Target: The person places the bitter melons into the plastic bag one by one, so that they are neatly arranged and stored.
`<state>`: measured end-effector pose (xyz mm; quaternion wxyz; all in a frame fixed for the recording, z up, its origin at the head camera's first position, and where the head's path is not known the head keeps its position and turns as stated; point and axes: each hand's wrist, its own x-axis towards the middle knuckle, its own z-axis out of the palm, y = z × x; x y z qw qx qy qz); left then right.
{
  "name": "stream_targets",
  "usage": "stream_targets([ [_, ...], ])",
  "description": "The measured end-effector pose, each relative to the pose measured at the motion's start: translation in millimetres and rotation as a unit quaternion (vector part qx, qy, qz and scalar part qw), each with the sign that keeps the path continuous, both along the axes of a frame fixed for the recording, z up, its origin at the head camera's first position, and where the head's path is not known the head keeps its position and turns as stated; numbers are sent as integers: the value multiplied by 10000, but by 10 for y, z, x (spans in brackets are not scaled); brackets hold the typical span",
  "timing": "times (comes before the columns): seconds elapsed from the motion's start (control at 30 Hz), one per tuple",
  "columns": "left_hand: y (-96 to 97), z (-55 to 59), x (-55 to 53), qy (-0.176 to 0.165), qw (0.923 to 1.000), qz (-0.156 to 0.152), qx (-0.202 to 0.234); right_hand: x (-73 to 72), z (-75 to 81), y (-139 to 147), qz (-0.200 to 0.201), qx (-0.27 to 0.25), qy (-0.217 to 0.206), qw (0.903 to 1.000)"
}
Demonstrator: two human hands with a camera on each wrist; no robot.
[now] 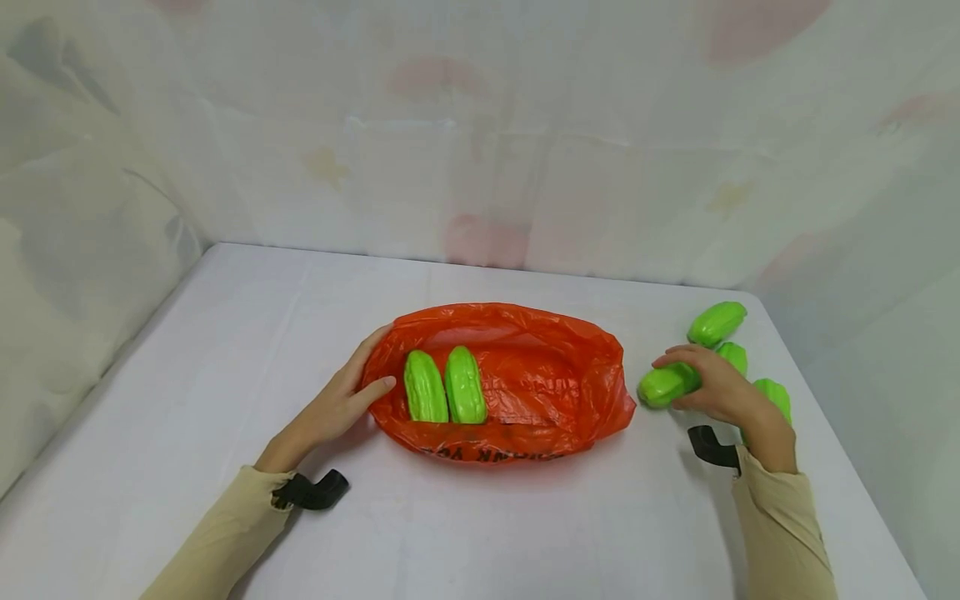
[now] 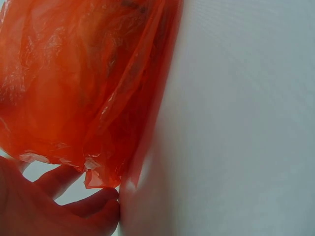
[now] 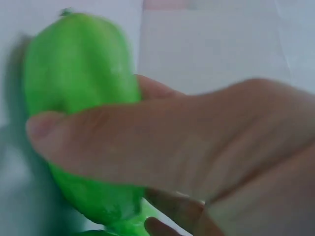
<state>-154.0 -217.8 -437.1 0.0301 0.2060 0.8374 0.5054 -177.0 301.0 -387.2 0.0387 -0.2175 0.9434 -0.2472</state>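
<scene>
A red plastic bag (image 1: 536, 379) lies with its mouth held wide, dark lettering along its near side. Two bright green ridged gourds (image 1: 426, 387) lie side by side in its left part. My left hand (image 1: 345, 400) holds the bag's left end, thumb over the rim and fingers along the outside; in the left wrist view its fingers (image 2: 96, 204) are at the crinkled film. To the right of the bag, my right hand (image 1: 716, 387) grips another green gourd (image 1: 666, 385). The right wrist view shows the thumb (image 3: 98, 137) across this gourd, its stem end pointing up.
Beyond and beside my right hand lie more green gourds: one at the back (image 1: 717, 323), one partly behind the hand (image 1: 733, 357), one partly behind the wrist (image 1: 774, 396). A white cloth covers the table (image 1: 487, 533); patterned sheeting (image 1: 480, 167) hangs behind it.
</scene>
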Motion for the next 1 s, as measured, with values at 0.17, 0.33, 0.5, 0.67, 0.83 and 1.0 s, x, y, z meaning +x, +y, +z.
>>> stream_targets([
  [0.17, 3, 10, 5, -68, 10000, 19, 1, -2, -17, -54, -284, -39, -44, 9996],
  [0.33, 7, 15, 7, -15, 10000, 11, -32, -22, -21, -132, -587, 97, -217, 9980],
  [0.5, 9, 12, 9, -1, 10000, 24, -47, -52, -73, -150, -746, 128, -238, 9968],
  [0.67, 13, 23, 18, -32, 10000, 10, -18, -60, -77, -164, -738, 292, -429, 9959],
  [0.83, 10, 11, 8, -14, 10000, 15, -14, -57, -61, -185, -782, 378, -738, 9935],
  [1.0, 9, 18, 13, -18, 10000, 17, -16, -29, -22, -185, -989, 218, -761, 9919],
])
